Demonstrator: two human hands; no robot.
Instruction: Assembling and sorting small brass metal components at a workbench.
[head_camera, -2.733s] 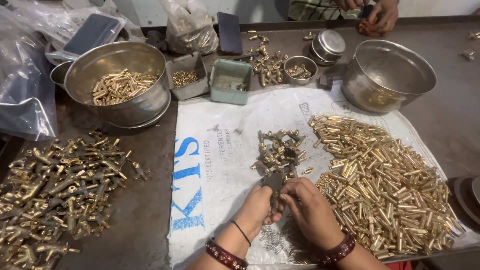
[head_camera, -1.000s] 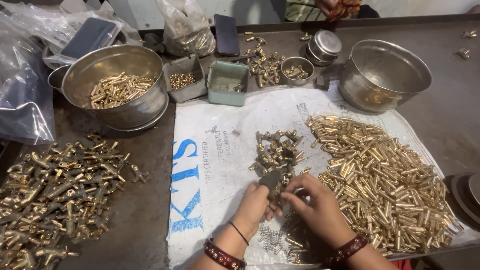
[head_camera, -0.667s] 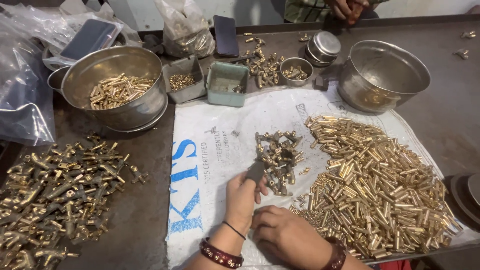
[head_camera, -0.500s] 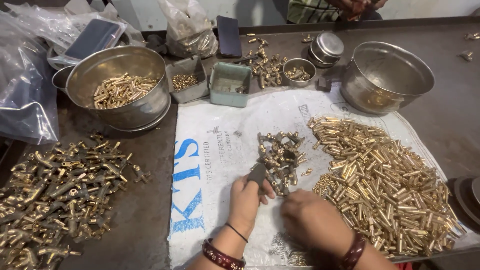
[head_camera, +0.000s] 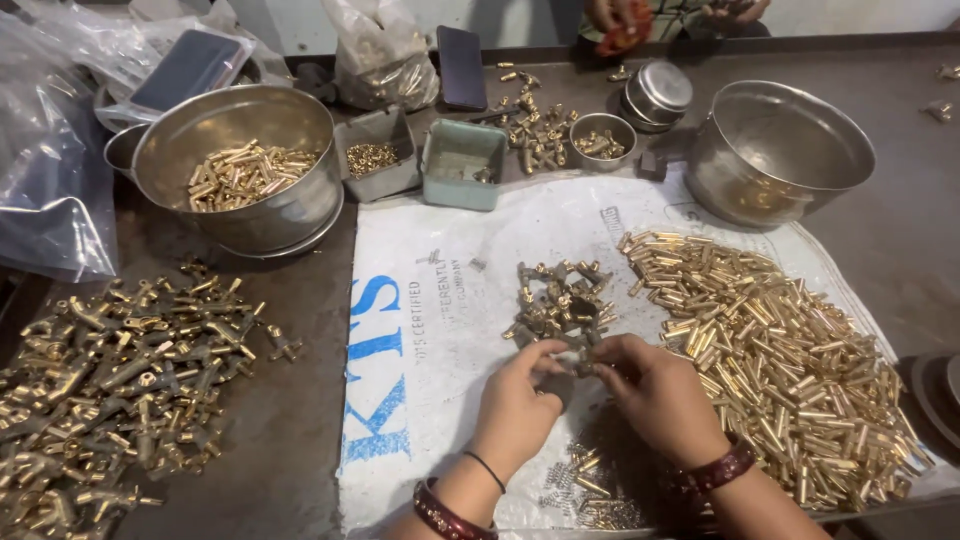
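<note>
Where the fingertips meet over the white printed sack (head_camera: 450, 330), both hands closed on one small dark brass fitting (head_camera: 580, 357): left hand (head_camera: 520, 405) pinching it from the left with thumb and forefinger together, right hand (head_camera: 660, 395) gripping from the right, fingers curled tight around it. Held just above the sack, at the near edge of a small heap of brass fittings (head_camera: 560, 300), almost touching that heap. Bangles on both wrists, plus a thin dark band on the left. Below the hands, near the bottom edge, a scatter of small springs and short brass pieces (head_camera: 590, 490). To the right, spread wide across the sack, a large pile of brass tubes (head_camera: 780, 350), just beside the right hand. To the left, off the sack on the dark table (head_camera: 290, 430), a big heap of brass T-shaped fittings (head_camera: 110, 380). Farther back, a steel bowl (head_camera: 250, 160) partly filled with brass tubes, a small grey tray (head_camera: 375, 155) of tiny brass bits, a green tray (head_camera: 462, 162), a small round tin (head_camera: 603, 135), and a large steel pot (head_camera: 780, 150) at the right. Clear plastic bags (head_camera: 50, 190) at far left. At the top edge, another person's hands (head_camera: 625, 15), well apart.
</note>
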